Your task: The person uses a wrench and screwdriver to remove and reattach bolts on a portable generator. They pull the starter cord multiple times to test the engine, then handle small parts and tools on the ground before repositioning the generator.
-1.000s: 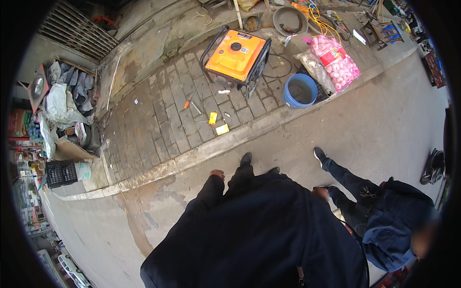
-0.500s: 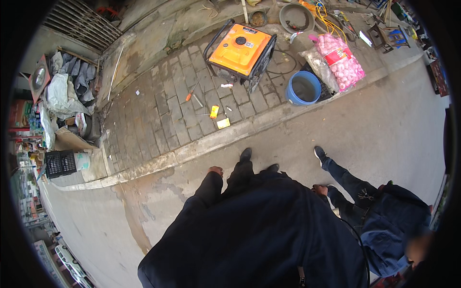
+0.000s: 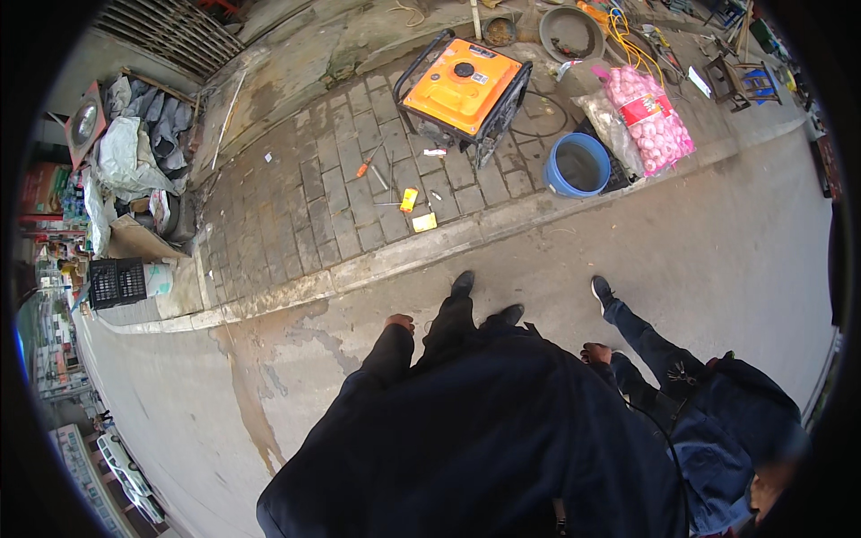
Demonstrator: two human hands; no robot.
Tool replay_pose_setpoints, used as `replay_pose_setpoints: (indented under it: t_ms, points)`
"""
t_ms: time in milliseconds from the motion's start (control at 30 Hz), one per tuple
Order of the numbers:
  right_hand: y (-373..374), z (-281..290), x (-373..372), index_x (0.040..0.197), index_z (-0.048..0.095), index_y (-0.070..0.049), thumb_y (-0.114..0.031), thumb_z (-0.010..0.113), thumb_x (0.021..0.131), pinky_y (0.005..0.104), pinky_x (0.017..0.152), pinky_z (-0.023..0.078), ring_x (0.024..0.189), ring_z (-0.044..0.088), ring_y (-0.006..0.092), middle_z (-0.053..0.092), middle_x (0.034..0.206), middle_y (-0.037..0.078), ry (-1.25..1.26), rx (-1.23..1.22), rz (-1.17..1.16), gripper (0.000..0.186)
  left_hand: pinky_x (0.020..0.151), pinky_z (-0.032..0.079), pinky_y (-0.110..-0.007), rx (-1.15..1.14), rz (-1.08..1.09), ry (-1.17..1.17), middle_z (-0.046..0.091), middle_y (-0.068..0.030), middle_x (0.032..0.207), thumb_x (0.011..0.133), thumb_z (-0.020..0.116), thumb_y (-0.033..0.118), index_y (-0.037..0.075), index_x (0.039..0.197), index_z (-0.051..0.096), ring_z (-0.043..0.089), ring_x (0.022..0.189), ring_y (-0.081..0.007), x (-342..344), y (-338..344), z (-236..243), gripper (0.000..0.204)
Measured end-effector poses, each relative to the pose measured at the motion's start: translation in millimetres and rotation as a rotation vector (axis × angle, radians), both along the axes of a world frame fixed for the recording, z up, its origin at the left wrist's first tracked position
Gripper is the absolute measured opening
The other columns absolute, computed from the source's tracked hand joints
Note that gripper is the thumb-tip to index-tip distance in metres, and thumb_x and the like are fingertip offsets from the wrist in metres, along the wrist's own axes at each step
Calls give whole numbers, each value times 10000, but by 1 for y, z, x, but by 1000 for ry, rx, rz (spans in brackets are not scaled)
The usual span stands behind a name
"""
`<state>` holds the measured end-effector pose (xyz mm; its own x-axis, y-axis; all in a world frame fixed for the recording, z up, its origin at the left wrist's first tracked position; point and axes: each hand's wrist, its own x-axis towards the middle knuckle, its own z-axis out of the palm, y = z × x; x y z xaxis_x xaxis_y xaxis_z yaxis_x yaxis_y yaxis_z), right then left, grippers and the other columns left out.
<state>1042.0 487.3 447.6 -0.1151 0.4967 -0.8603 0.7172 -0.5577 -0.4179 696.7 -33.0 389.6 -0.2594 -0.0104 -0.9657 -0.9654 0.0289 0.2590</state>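
Note:
My left hand (image 3: 400, 321) hangs at my left side below a dark sleeve, fingers loosely curled, and nothing shows in it. On the other side my right hand (image 3: 595, 353) hangs with curled fingers, beside another person's leg, and no held object is visible. Ahead, an orange generator (image 3: 465, 82) with a black frame stands on the brick paving. On the bricks before it lie an orange-handled screwdriver (image 3: 363, 168), a yellow tool or case (image 3: 409, 199) and a flat yellow piece (image 3: 424, 221). Neither hand touches any of these.
A raised curb (image 3: 359, 274) runs between road and paving. A blue bucket (image 3: 577, 166) and a pink net bag of round bulbs (image 3: 647, 119) stand near it. Another person (image 3: 735, 412) in dark clothes stands close at my right. Sheeting (image 3: 131, 158) and a black crate (image 3: 117, 283) are at left.
My view has shifted slightly, so the generator, bucket and tools sit a little further right. Both my hands still hang at my sides.

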Motion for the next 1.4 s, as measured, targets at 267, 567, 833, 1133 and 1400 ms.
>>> replay_pose_setpoints:
  t_ms: [267, 567, 833, 1133, 1400]
  points:
    - [6, -31, -10, 922, 668, 77, -14, 618, 829, 350, 424, 436, 501, 570, 223, 648, 694, 171, -73, -12, 130, 139, 456, 401, -371, 3, 89, 19, 598, -172, 675, 954, 518, 1, -64, 1056, 671, 534, 523, -253, 54, -33, 21, 195]
    - [-4, -31, -104, 933, 715, 18, -170, 650, 828, 348, 451, 435, 523, 600, 186, 695, 711, 104, -112, 35, 386, 225, 557, 575, -407, -434, -127, 23, 740, -197, 862, 935, 515, -5, 16, 1109, 718, 698, 658, -291, 144, -122, -24, 269]
    - [-10, -10, -205, 972, 732, -14, -212, 645, 859, 334, 466, 461, 550, 621, 156, 714, 733, 78, -55, 123, 582, 244, 492, 484, -352, -227, 29, 103, 664, -154, 721, 934, 516, 5, -41, 1063, 703, 612, 565, -231, 65, -59, -4, 232]
    - [-40, -115, -336, 968, 721, 12, -242, 665, 822, 411, 663, 572, 713, 721, 289, 739, 803, 169, -67, 317, 772, 298, 490, 484, -305, -130, -79, 287, 672, -112, 741, 969, 544, 49, 8, 1046, 702, 600, 561, -168, -63, 43, -66, 181]
    - [-99, -297, -501, 1058, 672, -10, -302, 706, 857, 478, 875, 562, 1007, 698, 412, 733, 1016, 237, 112, 612, 1014, 355, 664, 555, -292, -20, -10, 597, 714, -88, 864, 982, 572, 90, 25, 1118, 703, 672, 731, -150, -147, 132, -195, 200]
